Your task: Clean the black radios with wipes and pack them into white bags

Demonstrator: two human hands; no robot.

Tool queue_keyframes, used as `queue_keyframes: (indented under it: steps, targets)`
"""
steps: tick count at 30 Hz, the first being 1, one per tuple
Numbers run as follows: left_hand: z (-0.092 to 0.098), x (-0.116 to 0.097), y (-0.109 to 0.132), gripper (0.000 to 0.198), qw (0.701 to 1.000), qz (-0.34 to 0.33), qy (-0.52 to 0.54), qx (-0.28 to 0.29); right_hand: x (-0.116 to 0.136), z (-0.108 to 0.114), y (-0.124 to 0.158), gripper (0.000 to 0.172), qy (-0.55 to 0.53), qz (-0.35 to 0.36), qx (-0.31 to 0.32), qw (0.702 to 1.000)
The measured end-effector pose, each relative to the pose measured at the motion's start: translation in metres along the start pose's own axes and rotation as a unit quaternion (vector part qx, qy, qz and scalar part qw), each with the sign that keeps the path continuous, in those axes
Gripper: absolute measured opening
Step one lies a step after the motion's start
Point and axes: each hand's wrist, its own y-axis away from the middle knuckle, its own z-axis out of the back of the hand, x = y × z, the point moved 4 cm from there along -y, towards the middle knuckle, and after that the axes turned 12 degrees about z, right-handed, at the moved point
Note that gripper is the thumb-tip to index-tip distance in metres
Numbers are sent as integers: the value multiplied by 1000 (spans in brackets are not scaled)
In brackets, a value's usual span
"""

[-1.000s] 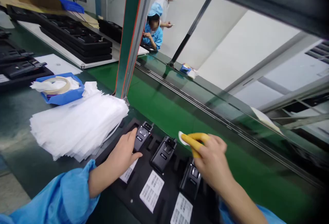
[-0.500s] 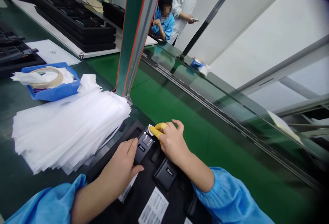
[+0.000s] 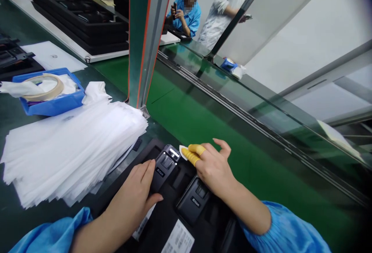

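Observation:
Against the left side of a black handheld device marked "Riton" (image 3: 161, 172) lies my left hand (image 3: 135, 191), fingers stretched and thumb apart near the device's lower end. The device sits in a black foam tray (image 3: 154, 224), with its end slot showing white. My right hand (image 3: 213, 167), with yellow finger covers on two fingers, pinches a small white pad (image 3: 183, 152) just right of the device's far end, apart from it. Below that hand, a second "Riton" device (image 3: 193, 200) rests in the tray. A white label sheet (image 3: 178, 237) lies nearer me.
Left of the tray is a fanned stack of white sleeves (image 3: 69, 144). Behind it stands a blue bin (image 3: 55, 104) holding a tape roll (image 3: 59, 88). A metal post (image 3: 142, 51) rises beyond, beside a green conveyor belt (image 3: 186, 109). Two people are across the line.
My right hand has moved right with the white pad, off the device's far end, uncovering its white slot. The left hand stays at the device. The view has shifted slightly.

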Motion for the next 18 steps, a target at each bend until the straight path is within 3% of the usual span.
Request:
queue_keyframes:
  steps: [3,8,18]
  targets:
    - [1,0,0,68,1000,-7,-6,-2,0,-3,-10,29,2,-7,-16,1000]
    - [3,-2,0,72,998,-38,-40,-31,11,-14,-25,27,-14,27,10,1000]
    - [10,-6,-1,60,995,-61,-46,-59,12,-4,-5,23,-25,67,-6,997]
